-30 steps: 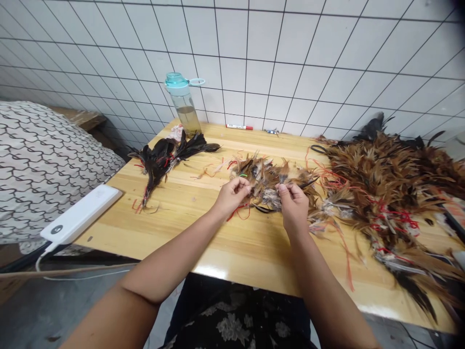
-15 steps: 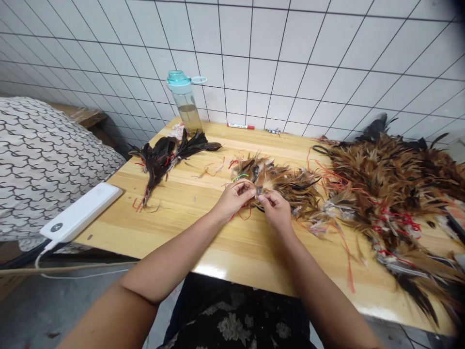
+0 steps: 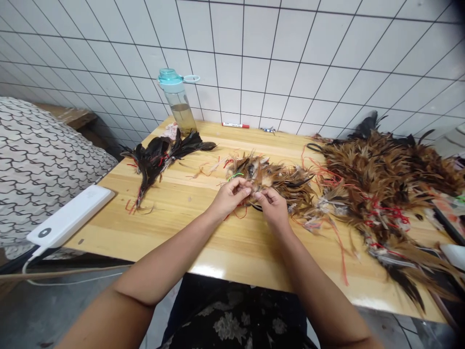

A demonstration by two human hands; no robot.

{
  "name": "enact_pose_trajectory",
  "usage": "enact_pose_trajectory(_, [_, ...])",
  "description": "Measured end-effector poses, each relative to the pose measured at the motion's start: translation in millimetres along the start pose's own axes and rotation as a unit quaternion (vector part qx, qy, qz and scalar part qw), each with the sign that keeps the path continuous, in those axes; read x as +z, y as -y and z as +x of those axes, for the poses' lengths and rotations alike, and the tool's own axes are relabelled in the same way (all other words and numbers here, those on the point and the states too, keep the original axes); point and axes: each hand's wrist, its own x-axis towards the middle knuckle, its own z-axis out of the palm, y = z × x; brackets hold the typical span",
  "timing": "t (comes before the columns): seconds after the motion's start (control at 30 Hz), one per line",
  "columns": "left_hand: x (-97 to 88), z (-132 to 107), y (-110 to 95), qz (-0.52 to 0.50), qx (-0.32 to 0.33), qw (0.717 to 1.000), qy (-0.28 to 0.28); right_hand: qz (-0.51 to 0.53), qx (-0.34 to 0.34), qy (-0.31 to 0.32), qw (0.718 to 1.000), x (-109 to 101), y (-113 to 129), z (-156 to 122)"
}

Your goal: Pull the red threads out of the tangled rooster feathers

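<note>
My left hand [image 3: 231, 195] and my right hand [image 3: 271, 206] meet at the near edge of a pile of brown feathers [image 3: 288, 182], thumbs and forefingers pinched close together. What sits between the fingertips is too small to make out; it may be part of the feathers or a thread. Red string [image 3: 241, 212] loops out on the table below the left hand. A bit of green string [image 3: 236, 175] lies just behind that hand.
Black feathers [image 3: 154, 157] lie at the left, near a water bottle [image 3: 181, 109]. A red-capped marker [image 3: 235, 125] rests by the tiled wall. A large brown feather heap [image 3: 378, 169] with red string covers the right side. A white power bank [image 3: 70, 215] overhangs the left edge.
The view has shifted slightly, so the scene sits a little further left. The hands keep their pinch at the feathers, with only small finger movement.
</note>
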Motion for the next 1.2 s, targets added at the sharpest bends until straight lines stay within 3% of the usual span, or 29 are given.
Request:
enact_pose_trajectory(0.1, [-3.3,-0.7,1.5,0.189,0.113,0.976,-0.002,0.051,0.006,-0.05,0.997,-8.7,8.9,2.7])
enact_pose_trajectory(0.2, [3.1,-3.6,-0.9,0.399,0.25,0.882,0.026,0.108,0.01,-0.131,0.985,-22.9,17.6,9.7])
enact_pose_trajectory(0.27, [15.6,-4.7,-2.9,0.489,0.299,0.817,0.061,0.145,0.007,-0.182,0.973,-33.6,22.6,15.3])
enact_pose_trajectory(0.4, [53.7,1.9,-2.4,0.584,0.361,0.713,0.143,0.183,-0.025,-0.248,0.951,-54.2,30.5,23.3])
enact_pose_trajectory(0.53, [85.6,20.8,6.0,0.613,0.393,0.663,0.177,0.179,-0.057,-0.304,0.934,-75.9,29.7,24.1])
enact_pose_trajectory(0.67, [94.3,45.2,16.7,0.637,0.37,0.656,0.164,0.15,-0.058,-0.354,0.922,-104.7,14.0,17.5])
enact_pose_trajectory(0.8, [84.0,74.1,24.8,0.653,0.306,0.684,0.111,0.127,-0.05,-0.411,0.901,-133.3,-5.2,9.0])
enact_pose_trajectory(0.93, [72.4,93.4,19.6,0.666,0.251,0.699,0.073,0.1,-0.041,-0.422,0.9,-149.2,-15.0,4.2])
enact_pose_trajectory(1.03, [79.2,84.6,2.9,0.661,0.255,0.702,0.076,0.094,-0.04,-0.427,0.899,-153.2,-17.3,2.8])
enact_pose_trajectory(1.2, [124.8,34.0,-15.7,0.598,0.351,0.698,0.176,0.089,-0.038,-0.425,0.9,-154.6,-18.2,1.7])
